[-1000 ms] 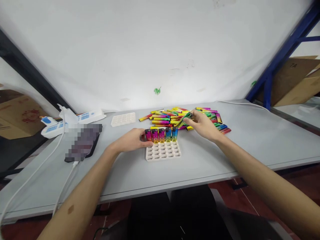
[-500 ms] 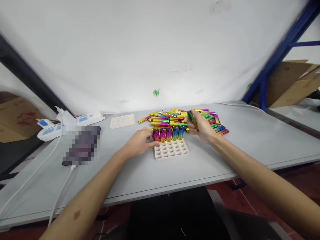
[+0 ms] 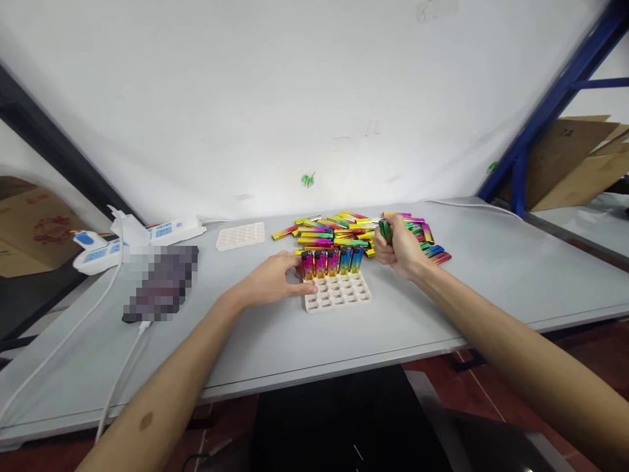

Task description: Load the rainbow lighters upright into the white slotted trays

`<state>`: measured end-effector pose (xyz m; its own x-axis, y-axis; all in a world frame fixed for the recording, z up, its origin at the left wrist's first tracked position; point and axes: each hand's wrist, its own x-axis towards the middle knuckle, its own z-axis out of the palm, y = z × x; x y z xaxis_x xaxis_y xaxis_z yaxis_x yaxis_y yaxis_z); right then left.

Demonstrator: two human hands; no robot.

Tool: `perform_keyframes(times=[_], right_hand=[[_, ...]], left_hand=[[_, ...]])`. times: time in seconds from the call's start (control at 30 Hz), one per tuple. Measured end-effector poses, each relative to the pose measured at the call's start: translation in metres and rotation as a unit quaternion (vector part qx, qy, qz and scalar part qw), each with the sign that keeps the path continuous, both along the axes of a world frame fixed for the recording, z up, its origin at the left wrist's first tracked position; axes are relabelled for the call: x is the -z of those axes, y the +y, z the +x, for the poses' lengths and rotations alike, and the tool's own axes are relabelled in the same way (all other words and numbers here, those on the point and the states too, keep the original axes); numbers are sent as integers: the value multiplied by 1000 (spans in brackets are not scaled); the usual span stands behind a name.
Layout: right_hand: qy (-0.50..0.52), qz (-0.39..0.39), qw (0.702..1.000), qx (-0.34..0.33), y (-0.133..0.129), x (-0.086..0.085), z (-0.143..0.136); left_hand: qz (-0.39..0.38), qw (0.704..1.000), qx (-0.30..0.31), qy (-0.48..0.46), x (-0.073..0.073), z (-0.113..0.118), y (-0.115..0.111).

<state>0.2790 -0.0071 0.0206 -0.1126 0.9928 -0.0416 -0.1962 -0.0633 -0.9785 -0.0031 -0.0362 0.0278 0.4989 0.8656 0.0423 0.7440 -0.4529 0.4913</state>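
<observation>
A white holed tray (image 3: 338,292) lies on the table, with several shiny lighters (image 3: 333,262) upright in its back row, pink-and-gold at left and blue-and-gold at right. My left hand (image 3: 275,280) grips the tray's left side. Its thumb lies over the holes, and its fingers curl behind the leftmost lighter, partly hidden. My right hand (image 3: 400,248) is closed around a green metallic lighter (image 3: 386,231), to the right of the tray and in front of a loose pile of multicoloured lighters (image 3: 314,234). Whether more than one lighter is in that hand I cannot tell.
Another white holed tray (image 3: 240,236) lies at the back left. Further left are a power strip (image 3: 167,231), a blurred-out dark device (image 3: 162,285) and a white cable (image 3: 120,377). Cardboard boxes (image 3: 565,160) stand beyond the blue frame (image 3: 519,170) at right.
My right hand has shifted slightly right with the green lighter, which has turned in the fingers. My left thumb has slid a little further over the tray's holes.
</observation>
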Motion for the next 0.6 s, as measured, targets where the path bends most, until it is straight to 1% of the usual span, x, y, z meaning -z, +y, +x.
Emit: perform_keyframes(times=[0.17,0.33,0.5,0.6], right_hand=[[3,-2,1000,-15,-3,-2,-1],[-9,-14,1000,-9,-2,-2,-2],[-14,9,1000,9,-4,-2,-5],[-40,66,997,26,-6,-3,-7]], left_hand=[[-3,1000,9,2,-1,-2,-1],[-8,1000,9,7,2,-2,0],[-3,1000,-6,26,2,0,0],[3,1000,-8,19,3,0,0]])
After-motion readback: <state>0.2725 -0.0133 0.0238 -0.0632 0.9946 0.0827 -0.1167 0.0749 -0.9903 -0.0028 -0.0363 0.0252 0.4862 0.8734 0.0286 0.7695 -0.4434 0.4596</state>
